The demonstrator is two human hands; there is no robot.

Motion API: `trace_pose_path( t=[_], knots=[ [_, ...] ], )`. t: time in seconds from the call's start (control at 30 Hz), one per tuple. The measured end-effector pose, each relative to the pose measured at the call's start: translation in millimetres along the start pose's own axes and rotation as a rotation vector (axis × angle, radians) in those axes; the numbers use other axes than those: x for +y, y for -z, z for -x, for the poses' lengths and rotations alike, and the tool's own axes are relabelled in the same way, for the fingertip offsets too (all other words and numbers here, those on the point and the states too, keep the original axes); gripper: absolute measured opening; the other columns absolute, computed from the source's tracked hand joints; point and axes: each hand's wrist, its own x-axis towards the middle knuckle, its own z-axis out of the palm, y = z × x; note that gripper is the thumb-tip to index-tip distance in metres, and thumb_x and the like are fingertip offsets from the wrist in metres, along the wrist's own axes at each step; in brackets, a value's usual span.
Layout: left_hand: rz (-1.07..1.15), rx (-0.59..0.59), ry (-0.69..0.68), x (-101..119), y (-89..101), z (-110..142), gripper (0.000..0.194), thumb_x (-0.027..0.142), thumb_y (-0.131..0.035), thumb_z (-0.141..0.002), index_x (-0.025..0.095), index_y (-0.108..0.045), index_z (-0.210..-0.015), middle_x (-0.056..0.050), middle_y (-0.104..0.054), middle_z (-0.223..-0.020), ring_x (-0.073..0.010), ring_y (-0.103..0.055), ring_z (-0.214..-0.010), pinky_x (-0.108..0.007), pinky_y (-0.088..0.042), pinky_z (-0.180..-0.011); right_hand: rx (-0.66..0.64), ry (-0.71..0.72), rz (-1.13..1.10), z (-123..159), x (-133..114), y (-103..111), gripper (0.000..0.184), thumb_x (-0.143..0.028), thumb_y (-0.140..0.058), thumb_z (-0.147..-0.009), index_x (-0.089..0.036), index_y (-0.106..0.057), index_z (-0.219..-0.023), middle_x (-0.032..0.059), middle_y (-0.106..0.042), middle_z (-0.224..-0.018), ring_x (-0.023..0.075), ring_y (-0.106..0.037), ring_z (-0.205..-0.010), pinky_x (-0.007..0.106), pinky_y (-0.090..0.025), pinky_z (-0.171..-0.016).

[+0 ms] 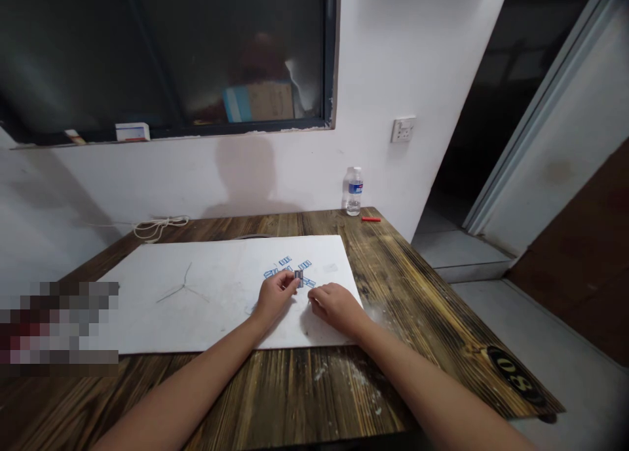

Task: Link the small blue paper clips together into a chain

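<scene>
Tabletop point(393, 287), hands point(276, 295) flanking dark strip point(298, 278) pointing forward

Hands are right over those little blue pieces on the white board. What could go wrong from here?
The left hand sits among the small blue-and-white pieces, which look loose, so a knuckle could probably scatter them. The small grey piece at its fingertips might slip, and the right hand is close enough to knock it. The white board shows no clamps on the wooden table, so it might shift if leaned on.
</scene>
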Motion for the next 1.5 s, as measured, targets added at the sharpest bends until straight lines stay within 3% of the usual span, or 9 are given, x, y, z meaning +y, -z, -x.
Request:
trace_pose_path(
  t=[0.13, 0.27, 0.4, 0.57, 0.73, 1.03, 1.5],
  knots=[
    [-0.012, -0.004, -0.009, 3.0, -0.1, 0.7, 0.02, 0.037, -0.061, -0.079, 0.018, -0.062, -0.077, 0.001, -0.063, -0.068, -0.0136, -0.06, -0.06, -0.025, -0.046, -0.059, 0.137, -0.082, -0.128, 1.4, -0.2, 3.5, 0.01, -0.027, -0.056, -0.09, -0.019, -0.062, -0.094, 0.0042, -0.071, -0.082, 0.0175, -0.064, -0.074, 0.027, -0.039, -0.068],
    [-0.016, -0.039, -0.024, 4.9, 0.2, 1.7, 0.019, 0.036, -0.061, -0.079, 0.018, -0.062, -0.074, 0.002, -0.061, -0.065, -0.0139, -0.06, -0.06, -0.024, -0.045, -0.057, 0.167, -0.135, -0.212, 2.7, 2.4, 0.1, 0.008, -0.022, -0.057, -0.089, -0.022, -0.063, -0.094, 0.0025, -0.071, -0.08, 0.0173, -0.064, -0.073, 0.026, -0.041, -0.067],
    [-0.035, -0.082, -0.067, 1.9, 0.8, 1.9, 0.021, 0.037, -0.061, -0.08, 0.017, -0.062, -0.072, 0.001, -0.062, -0.065, -0.0138, -0.059, -0.061, -0.024, -0.045, -0.057, 0.19, -0.212, -0.325, 4.1, 5.0, -4.9, 0.029, -0.021, -0.059, -0.088, -0.025, -0.057, -0.117, 0.0007, -0.073, -0.084, 0.0172, -0.065, -0.074, 0.025, -0.043, -0.068],
    [-0.032, -0.119, -0.083, -0.5, 1.3, 1.7, 0.021, 0.037, -0.063, -0.078, 0.017, -0.064, -0.074, -0.001, -0.063, -0.067, -0.0145, -0.06, -0.063, -0.024, -0.045, -0.057, 0.246, -0.235, -0.38, 3.3, 6.0, -2.8, 0.005, -0.023, -0.062, -0.087, -0.023, -0.065, -0.09, 0.002, -0.071, -0.084, 0.0172, -0.063, -0.078, 0.026, -0.044, -0.072],
    [-0.04, -0.154, -0.104, 2.7, 2.2, 2.8, 0.023, 0.039, -0.064, -0.078, 0.017, -0.064, -0.072, -0.001, -0.064, -0.067, -0.0143, -0.059, -0.063, -0.023, -0.044, -0.057, 0.307, -0.244, -0.411, 0.8, 6.0, 1.4, 0.008, -0.026, -0.065, -0.085, -0.021, -0.065, -0.078, 0.0019, -0.066, -0.076, 0.0172, -0.059, -0.078, 0.027, -0.043, -0.072],
    [-0.027, -0.202, -0.108, 3.6, 3.6, 3.1, 0.024, 0.041, -0.065, -0.078, 0.017, -0.07, -0.075, -0.003, -0.067, -0.07, -0.0147, -0.06, -0.065, -0.024, -0.043, -0.058, 0.253, -0.332, -0.421, 1.1, 6.5, 2.4, 0.016, -0.032, -0.06, -0.088, -0.02, -0.067, -0.079, 0.0024, -0.067, -0.073, 0.0152, -0.058, -0.069, 0.026, -0.042, -0.065],
    [-0.056, -0.068, -0.183, 8.0, 4.7, 2.0, 0.029, 0.047, -0.064, -0.079, 0.019, -0.069, -0.072, -0.004, -0.067, -0.076, -0.0165, -0.06, -0.072, -0.024, -0.042, -0.059, 0.253, -0.379, -0.499, 0.8, 6.5, 1.5, 0.015, -0.031, -0.061, -0.087, -0.021, -0.068, -0.08, 0.001, -0.069, -0.073, 0.014, -0.059, -0.066, 0.024, -0.042, -0.063]
  ],
)
